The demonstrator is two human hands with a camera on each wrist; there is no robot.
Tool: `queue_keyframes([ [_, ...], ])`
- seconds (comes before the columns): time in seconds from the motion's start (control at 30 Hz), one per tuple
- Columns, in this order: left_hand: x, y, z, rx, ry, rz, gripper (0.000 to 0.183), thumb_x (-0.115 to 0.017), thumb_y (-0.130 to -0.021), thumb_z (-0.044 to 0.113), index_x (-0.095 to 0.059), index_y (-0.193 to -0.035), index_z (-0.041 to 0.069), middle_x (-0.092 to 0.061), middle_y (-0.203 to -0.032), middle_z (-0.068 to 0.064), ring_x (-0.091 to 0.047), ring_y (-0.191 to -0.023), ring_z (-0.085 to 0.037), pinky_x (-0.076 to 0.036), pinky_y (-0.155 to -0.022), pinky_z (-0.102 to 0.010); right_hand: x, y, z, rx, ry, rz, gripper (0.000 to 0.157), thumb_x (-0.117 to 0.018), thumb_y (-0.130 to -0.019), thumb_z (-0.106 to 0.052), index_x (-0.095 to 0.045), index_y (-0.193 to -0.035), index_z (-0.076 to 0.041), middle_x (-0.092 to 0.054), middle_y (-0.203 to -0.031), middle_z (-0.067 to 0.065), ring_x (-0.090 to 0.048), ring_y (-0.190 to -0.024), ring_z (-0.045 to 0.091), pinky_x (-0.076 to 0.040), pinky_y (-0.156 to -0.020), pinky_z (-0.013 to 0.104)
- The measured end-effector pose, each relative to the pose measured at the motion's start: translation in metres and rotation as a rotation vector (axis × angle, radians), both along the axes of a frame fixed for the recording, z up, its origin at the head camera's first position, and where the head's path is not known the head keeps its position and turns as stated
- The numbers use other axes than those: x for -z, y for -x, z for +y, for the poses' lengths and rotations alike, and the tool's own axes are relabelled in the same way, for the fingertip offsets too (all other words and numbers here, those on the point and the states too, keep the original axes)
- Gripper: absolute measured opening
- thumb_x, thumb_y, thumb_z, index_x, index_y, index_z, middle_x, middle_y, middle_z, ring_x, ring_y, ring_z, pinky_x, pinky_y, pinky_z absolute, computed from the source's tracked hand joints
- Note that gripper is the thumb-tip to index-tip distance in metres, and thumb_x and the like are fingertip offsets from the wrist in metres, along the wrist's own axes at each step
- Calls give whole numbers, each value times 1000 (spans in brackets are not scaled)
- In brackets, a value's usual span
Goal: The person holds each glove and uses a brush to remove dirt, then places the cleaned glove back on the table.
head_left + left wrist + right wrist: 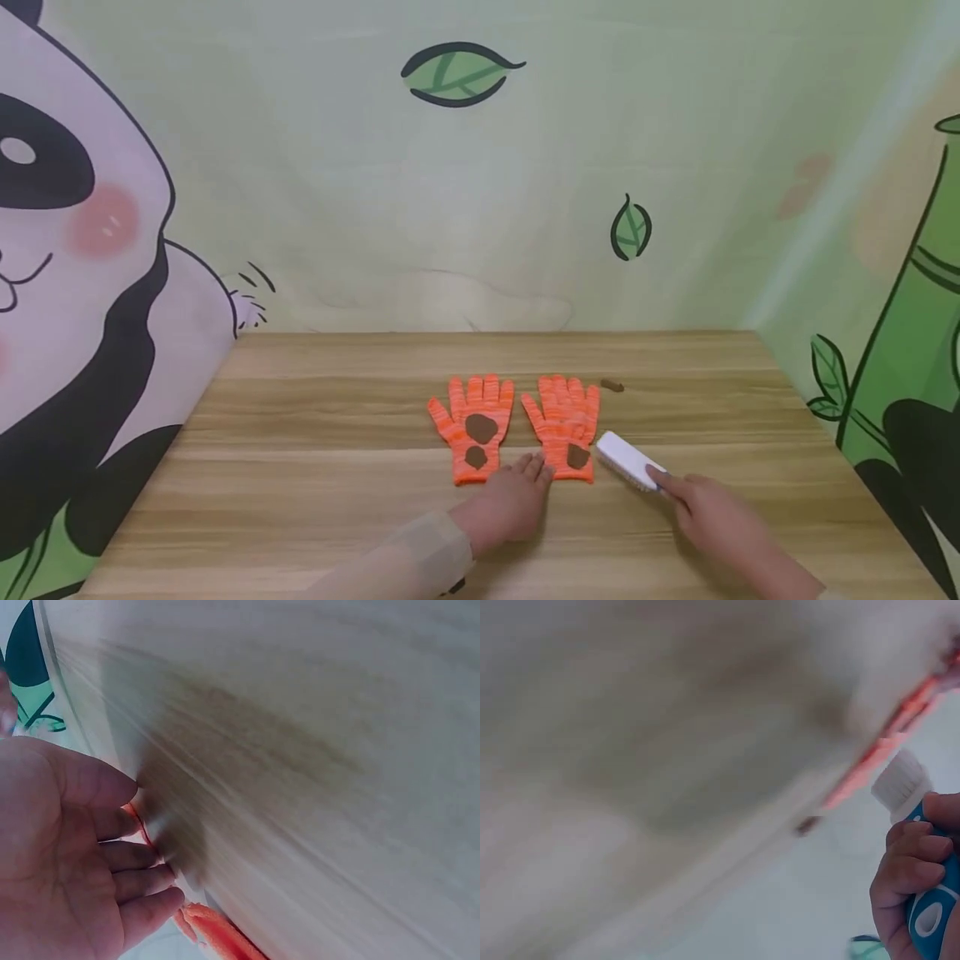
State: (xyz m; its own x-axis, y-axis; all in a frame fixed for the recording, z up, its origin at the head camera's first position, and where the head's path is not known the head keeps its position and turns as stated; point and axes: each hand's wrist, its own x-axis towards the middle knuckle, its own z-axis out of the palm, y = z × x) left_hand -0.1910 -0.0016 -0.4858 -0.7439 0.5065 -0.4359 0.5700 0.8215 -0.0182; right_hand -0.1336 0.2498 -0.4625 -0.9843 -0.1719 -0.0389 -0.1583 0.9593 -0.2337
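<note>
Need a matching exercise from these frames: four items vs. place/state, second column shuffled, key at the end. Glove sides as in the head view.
Column 1
1. Brush
2. Left glove
3. Right glove
4. Small brown piece

Column 2
A. Shows one brown patch
B. Lies on the table, off both gloves, near the fingertips of one
C. Held in the right hand
D. Shows two brown patches

Pairs: 1-C, 2-D, 3-A, 4-B
</note>
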Motion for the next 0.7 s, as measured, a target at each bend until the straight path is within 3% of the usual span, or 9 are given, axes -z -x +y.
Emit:
queue_keyframes([
  [0.13, -1, 0, -1, 11, -22, 28, 61, -54, -104, 28, -33, -162, 24, -27, -171, 4, -27, -159, -14, -38, -123, -35, -3, 14, -30, -93, 3, 127, 38, -69, -94, -11, -72, -131, -17, -73, -84, 7, -60, -66, 12, -52, -58, 35],
  [0.23, -1, 0, -2, 11, -33, 33, 61, -55, -103, 28, -36, -160, 24, -29, -170, 4, -30, -158, -15, -40, -122, -35, 6, 20, -45, -151, 14, 190, 34, -71, -93, -12, -75, -127, -16, -70, -77, 6, -60, -63, 12, -51, -57, 33],
  [0.37, -4, -1, -3, -4, -26, 12, 60, -54, -104, 28, -35, -161, 26, -27, -171, 6, -28, -158, -14, -39, -122, -35, 17, 12, -33, -115, 41, 155, 33, -71, -93, -13, -76, -126, -17, -59, -66, 0, -44, -57, 9, -40, -53, 28],
  [0.47, -6, 0, -5, -10, -26, -3, 59, -51, -105, 27, -33, -162, 26, -25, -172, 6, -27, -159, -14, -38, -123, -36, 12, 1, -15, -78, 42, 100, 35, -71, -93, -11, -75, -127, -16, -60, -68, -1, -41, -58, 7, -38, -54, 26],
  [0.53, -8, 0, -5, -11, -30, 0, 58, -50, -106, 27, -33, -162, 24, -25, -172, 5, -28, -159, -15, -39, -123, -37, 5, -3, -10, -68, 19, 77, 36, -70, -93, -10, -74, -129, -15, -63, -71, -1, -43, -60, 6, -39, -55, 25],
  [0.7, -7, -2, -2, -8, -36, 4, 57, -50, -106, 27, -34, -161, 24, -27, -171, 4, -28, -159, -16, -38, -123, -37, -3, 7, -24, -110, -19, 164, 37, -72, -92, -10, -74, -128, -17, -68, -75, 3, -52, -60, 9, -46, -54, 30],
])
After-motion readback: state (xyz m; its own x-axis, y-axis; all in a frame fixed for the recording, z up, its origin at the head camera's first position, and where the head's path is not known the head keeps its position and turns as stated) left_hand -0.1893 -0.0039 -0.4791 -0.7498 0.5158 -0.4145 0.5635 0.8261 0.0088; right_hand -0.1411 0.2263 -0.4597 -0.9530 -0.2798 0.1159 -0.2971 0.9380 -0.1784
